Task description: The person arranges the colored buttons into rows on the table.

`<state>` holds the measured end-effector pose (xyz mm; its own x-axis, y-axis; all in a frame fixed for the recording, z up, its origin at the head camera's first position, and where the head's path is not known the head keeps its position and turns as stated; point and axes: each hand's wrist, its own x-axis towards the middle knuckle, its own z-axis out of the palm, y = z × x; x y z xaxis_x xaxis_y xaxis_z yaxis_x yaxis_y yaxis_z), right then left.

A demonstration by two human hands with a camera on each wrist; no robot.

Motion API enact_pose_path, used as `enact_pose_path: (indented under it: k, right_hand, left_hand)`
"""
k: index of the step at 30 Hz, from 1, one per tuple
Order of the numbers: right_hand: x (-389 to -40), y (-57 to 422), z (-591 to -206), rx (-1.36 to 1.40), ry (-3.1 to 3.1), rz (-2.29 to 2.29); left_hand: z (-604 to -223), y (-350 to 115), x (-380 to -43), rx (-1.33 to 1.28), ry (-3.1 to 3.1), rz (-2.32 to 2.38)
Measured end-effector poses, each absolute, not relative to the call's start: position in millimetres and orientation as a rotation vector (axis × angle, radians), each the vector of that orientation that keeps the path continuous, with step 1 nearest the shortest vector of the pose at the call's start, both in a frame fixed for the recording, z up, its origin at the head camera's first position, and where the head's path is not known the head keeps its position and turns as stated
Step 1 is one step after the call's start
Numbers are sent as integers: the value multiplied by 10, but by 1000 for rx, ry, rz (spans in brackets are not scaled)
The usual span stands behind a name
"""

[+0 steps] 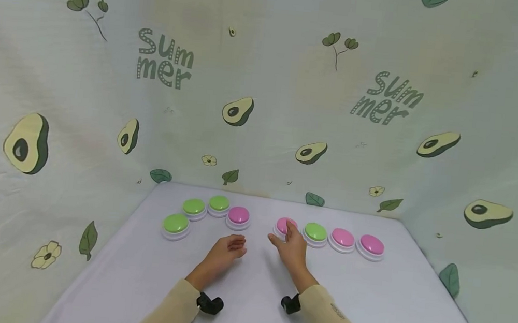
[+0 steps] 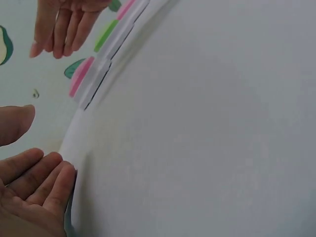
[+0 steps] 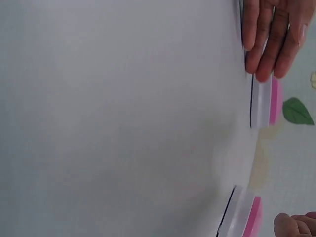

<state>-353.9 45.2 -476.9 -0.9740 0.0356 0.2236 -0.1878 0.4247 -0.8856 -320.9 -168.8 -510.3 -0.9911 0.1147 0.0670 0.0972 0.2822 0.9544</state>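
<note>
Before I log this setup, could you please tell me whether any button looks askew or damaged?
Nothing clearly stands out: the left four buttons, in a curve, and the right four buttons, in a straighter row, sit face up on the white table, with no visible damage.

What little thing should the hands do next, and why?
Maybe lower the right hand onto the nearest pink button. From the head view, its fingers already reach in front of that button, and the right wrist view shows a gap between them. The hand holds nothing, so it seems free to touch it.
</note>
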Motion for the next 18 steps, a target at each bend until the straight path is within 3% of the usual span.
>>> enact_pose_path:
  k: [11,18]
  right_hand:
    - [-3789,-87,-4799,328,-2629,1542]
    - [-3985,-326,-4831,292,-2756,1608]
  left_hand:
    - [-5066,-2052,-3414,-67,2624,1950]
    - [-5071,-2199,-3533,-104,2618,1943]
